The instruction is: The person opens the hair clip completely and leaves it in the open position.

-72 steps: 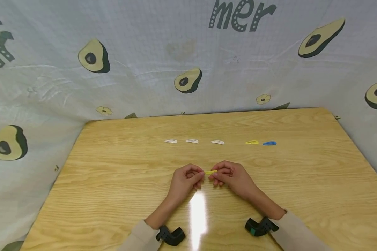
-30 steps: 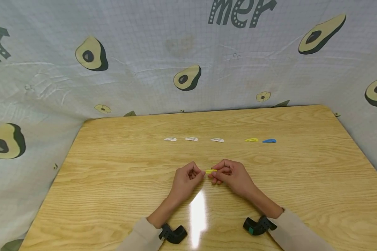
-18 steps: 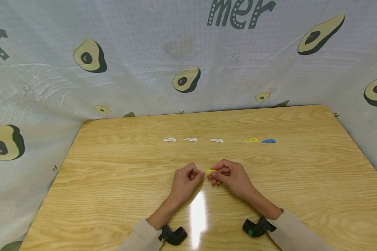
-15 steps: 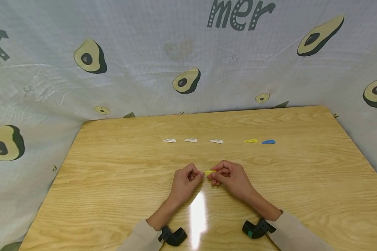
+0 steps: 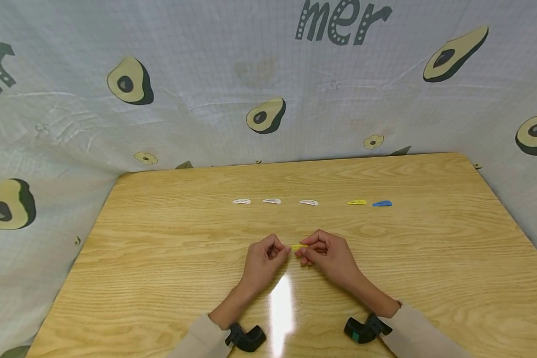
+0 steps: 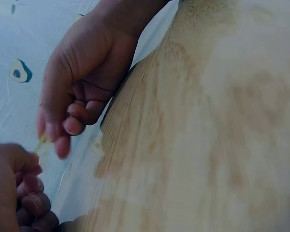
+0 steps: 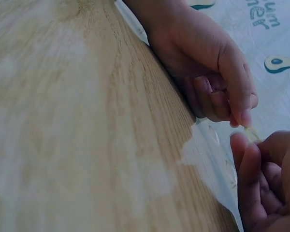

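Note:
Between my two hands is a yellow snap hair clip [image 5: 298, 246], seen nearly edge-on in the head view. My left hand [image 5: 265, 259] pinches its left end between thumb and forefinger. My right hand [image 5: 330, 256] pinches the right end the same way, its other fingers curled below. In the left wrist view, a thin yellow strip of the clip [image 6: 40, 143] shows between the fingertips. The right wrist view has the clip [image 7: 252, 134] mostly covered by fingers.
Across the back of the wooden table [image 5: 170, 258] lies a row of hair clips: three white ones, including a middle white clip [image 5: 272, 201], then a yellow clip [image 5: 357, 202] and a blue clip [image 5: 382, 203]. An avocado-print sheet [image 5: 197, 134] hangs behind the table.
Both hands keep their pinch on the yellow hair clip, with only tiny shifts of the fingers. The row of clips stays put; the head view has tilted slightly.

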{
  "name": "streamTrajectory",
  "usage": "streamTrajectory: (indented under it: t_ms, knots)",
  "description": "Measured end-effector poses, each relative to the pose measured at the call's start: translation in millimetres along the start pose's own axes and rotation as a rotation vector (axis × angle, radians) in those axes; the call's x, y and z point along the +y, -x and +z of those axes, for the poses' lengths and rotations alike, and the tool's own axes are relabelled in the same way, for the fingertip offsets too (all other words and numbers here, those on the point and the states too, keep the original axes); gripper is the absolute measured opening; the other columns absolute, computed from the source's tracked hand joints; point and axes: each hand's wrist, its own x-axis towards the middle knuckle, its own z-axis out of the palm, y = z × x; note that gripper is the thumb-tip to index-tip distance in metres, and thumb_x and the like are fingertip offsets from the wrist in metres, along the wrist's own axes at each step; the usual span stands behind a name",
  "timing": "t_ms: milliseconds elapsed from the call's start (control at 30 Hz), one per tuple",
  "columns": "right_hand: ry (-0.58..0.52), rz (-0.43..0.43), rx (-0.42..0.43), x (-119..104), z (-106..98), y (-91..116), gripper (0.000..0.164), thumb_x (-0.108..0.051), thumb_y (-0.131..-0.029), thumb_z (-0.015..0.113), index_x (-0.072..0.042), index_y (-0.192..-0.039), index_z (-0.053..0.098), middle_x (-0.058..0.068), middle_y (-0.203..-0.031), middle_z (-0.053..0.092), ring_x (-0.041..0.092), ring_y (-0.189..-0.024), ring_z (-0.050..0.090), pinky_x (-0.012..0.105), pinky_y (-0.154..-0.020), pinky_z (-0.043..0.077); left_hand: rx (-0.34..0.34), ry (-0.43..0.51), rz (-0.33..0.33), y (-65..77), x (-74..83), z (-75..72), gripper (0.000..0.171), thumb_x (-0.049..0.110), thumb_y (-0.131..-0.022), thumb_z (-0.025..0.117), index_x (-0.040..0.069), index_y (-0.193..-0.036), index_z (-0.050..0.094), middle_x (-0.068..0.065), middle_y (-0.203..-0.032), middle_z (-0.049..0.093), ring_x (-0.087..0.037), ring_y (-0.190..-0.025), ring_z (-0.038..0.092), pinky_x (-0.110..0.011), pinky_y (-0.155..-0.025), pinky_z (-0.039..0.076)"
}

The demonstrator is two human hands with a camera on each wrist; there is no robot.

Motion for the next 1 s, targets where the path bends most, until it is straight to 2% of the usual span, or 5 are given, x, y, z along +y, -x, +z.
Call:
streamTrajectory:
  t_ms: [233,433,667,833,1000]
  knots:
    - [0.029,-0.010,0.032,1.0,1.7,-0.2,0.008,0.001,-0.090,0.064,0.002,-0.098,0.063,0.012,-0.085,0.072,0.024,-0.068,0.069,0.034,-0.061,0.055,-0.008,-0.017,0.036,0.6,1.6,0.2,0.015,-0.010,-0.085,0.064,-0.003,-0.073,0.058,-0.007,-0.060,0.053,-0.006,-0.051,0.036,-0.019,-0.048,0.031]
    - [0.038,-0.025,0.040,0.6,2.2,-0.4,0.010,-0.003,-0.090,0.065,0.002,-0.099,0.063,0.013,-0.087,0.072,0.024,-0.068,0.069,0.033,-0.060,0.055,0.015,0.049,-0.022,-1.2,-0.2,-1.5,0.007,-0.004,-0.087,0.066,-0.006,-0.081,0.063,-0.014,-0.067,0.059,-0.009,-0.053,0.041,-0.017,-0.050,0.034]
    - [0.050,-0.029,0.059,-3.0,6.9,-3.7,0.010,-0.005,-0.089,0.067,0.001,-0.096,0.063,0.011,-0.085,0.072,0.023,-0.067,0.069,0.033,-0.059,0.055,0.047,0.059,-0.106,-2.8,0.4,-6.3,0.006,-0.001,-0.087,0.068,-0.006,-0.087,0.065,-0.013,-0.074,0.062,-0.014,-0.060,0.050,-0.017,-0.055,0.040]
    - [0.075,-0.062,0.072,-5.8,11.3,-12.0,0.008,-0.005,-0.089,0.067,-0.002,-0.094,0.062,0.009,-0.085,0.072,0.022,-0.066,0.069,0.032,-0.059,0.055,0.061,0.033,-0.106,-4.9,0.9,-14.2,0.005,-0.001,-0.087,0.067,-0.006,-0.089,0.066,-0.016,-0.076,0.063,-0.019,-0.061,0.053,-0.018,-0.056,0.040]
    - [0.066,-0.076,0.055,-8.7,20.0,-22.3,0.008,-0.003,-0.088,0.067,0.000,-0.093,0.062,0.012,-0.086,0.072,0.023,-0.067,0.069,0.032,-0.060,0.055,0.090,0.008,-0.120,-4.7,0.7,-25.9,0.006,0.000,-0.088,0.067,-0.005,-0.091,0.068,-0.018,-0.079,0.065,-0.022,-0.064,0.055,-0.020,-0.057,0.041]
